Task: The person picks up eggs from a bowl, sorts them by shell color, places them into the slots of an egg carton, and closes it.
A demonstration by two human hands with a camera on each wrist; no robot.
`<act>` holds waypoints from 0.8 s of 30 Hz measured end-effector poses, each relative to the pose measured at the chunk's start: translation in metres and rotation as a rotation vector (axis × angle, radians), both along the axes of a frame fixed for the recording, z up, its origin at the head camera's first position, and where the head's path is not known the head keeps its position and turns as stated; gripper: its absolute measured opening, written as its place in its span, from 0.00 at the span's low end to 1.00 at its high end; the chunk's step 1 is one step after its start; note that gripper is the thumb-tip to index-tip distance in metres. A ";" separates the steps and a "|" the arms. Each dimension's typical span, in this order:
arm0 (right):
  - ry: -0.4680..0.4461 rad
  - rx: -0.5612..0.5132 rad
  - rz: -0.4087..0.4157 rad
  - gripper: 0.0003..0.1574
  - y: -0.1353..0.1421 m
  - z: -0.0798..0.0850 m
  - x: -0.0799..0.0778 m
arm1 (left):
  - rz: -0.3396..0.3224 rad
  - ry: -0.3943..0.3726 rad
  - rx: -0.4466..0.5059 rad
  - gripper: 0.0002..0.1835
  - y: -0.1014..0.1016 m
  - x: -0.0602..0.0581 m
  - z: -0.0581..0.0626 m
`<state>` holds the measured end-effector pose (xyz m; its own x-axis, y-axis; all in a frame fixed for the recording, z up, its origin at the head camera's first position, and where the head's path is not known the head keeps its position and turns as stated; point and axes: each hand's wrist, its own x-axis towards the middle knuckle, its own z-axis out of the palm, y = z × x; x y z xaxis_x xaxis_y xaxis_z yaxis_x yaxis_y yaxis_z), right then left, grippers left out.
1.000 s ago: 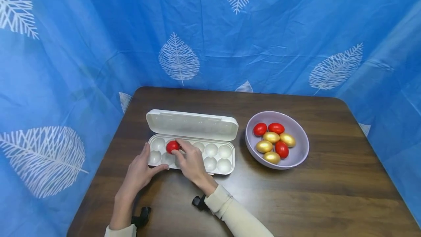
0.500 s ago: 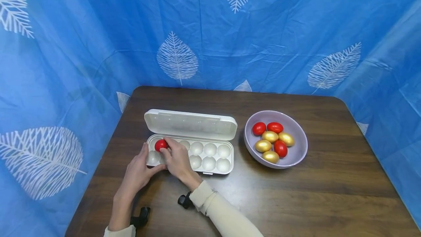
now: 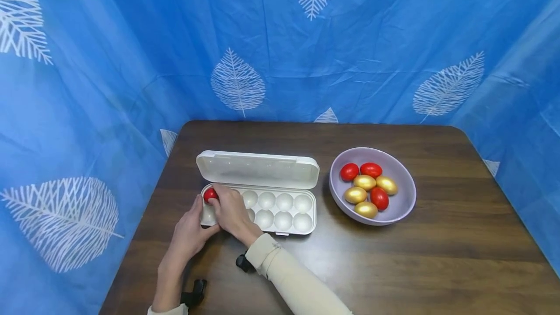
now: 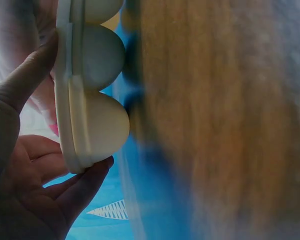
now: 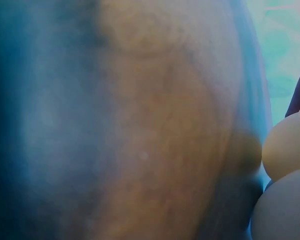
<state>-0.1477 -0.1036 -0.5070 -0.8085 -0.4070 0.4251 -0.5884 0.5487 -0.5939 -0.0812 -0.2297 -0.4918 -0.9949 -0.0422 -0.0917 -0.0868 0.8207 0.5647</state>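
Seen from the head, I count eight eggs: four gold eggs (image 3: 355,195) and three red eggs (image 3: 379,199) together in one lilac bowl (image 3: 403,193), plus a single red egg (image 3: 210,195) in the right hand (image 3: 233,210). There's one white egg box (image 3: 274,210), its one lid (image 3: 258,170) raised at the back, and one brown table (image 3: 437,237) under everything. A second ago that egg was over the second cup of the far row; it has since gone left, and now it's at the cup on the row's left end. Whether it's seated there I can't tell. The seven in the bowl lie as they did. The right forearm slants in across the table, with thumb and fingers pinching the egg; the left hand (image 3: 190,231) comes up from below, spread about the box's left end.

From the left wrist, the box shows edge-on, two cup undersides (image 4: 107,125) whole and a third cut off at the top. The left thumb presses the rim while the fingers hook round the end.

From the right wrist it's mostly blur, with two cup undersides at the right edge; I can't make out the fingers.
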 end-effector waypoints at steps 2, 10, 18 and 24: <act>-0.003 0.024 -0.004 0.10 0.000 -0.001 -0.001 | -0.005 0.007 0.002 0.55 0.000 0.001 0.000; -0.010 0.076 -0.047 0.07 -0.002 0.000 -0.002 | -0.012 0.040 0.003 0.56 0.001 0.000 0.000; -0.002 0.073 -0.049 0.10 -0.005 -0.003 -0.001 | 0.000 -0.003 0.004 0.56 0.001 0.001 0.004; -0.043 0.096 0.019 0.21 0.003 -0.006 -0.002 | -0.005 0.009 0.006 0.58 0.001 0.000 0.000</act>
